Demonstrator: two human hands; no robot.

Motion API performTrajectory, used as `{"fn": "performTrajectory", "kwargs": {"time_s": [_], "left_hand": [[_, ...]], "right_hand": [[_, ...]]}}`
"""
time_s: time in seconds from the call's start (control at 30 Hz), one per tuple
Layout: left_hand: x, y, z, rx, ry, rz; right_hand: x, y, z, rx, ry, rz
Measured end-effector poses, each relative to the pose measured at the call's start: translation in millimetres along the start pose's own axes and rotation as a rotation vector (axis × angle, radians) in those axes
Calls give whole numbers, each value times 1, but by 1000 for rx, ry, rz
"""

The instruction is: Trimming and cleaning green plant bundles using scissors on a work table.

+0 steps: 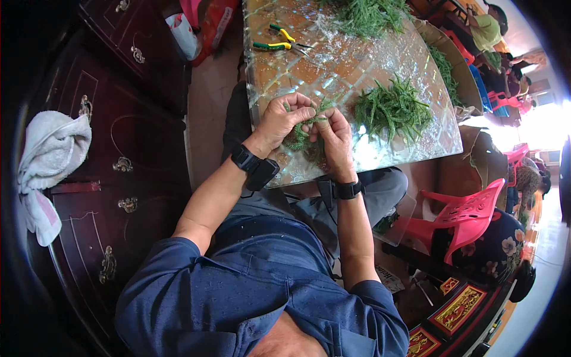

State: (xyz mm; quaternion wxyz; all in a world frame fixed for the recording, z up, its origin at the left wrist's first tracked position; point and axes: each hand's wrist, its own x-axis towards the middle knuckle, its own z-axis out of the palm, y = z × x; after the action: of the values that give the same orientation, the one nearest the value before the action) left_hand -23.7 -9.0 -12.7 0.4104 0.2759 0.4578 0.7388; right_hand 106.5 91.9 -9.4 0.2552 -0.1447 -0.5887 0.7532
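Observation:
Over the near left part of a patterned, clear-covered table, my two hands meet at the fingertips. My left hand is closed, thumb against fingers, on a green needle-leaved sprig. Pinched close beside it, my right hand also grips the sprig where its strands come together. The fingers hide the exact point of the hold. To the right of my hands lies a loose heap of similar green sprigs. Pliers with yellow and green handles rest near the table's left edge, jaws pointing right.
More sprigs lie at the table's far end, amid pale scattered bits. A cardboard box stands along its right side. Dark drawers with a draped white towel are at left. A pink-red plastic chair stands right; people sit beyond.

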Motion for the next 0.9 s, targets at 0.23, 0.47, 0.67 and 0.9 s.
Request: {"fn": "performTrajectory", "kwargs": {"time_s": [0.23, 0.47, 0.67, 0.9], "left_hand": [[1, 3, -1, 28, -43, -5], [3, -1, 1, 49, -41, 18], [4, -2, 4, 114, -42, 46], [4, -5, 2, 118, -39, 47]], "right_hand": [[2, -2, -11, -160, -52, -3], [-6, -20, -9, -568, -24, -98], [-12, -19, 5, -1030, 267, -498], [-14, -24, 6, -1261, 215, -539]]}}
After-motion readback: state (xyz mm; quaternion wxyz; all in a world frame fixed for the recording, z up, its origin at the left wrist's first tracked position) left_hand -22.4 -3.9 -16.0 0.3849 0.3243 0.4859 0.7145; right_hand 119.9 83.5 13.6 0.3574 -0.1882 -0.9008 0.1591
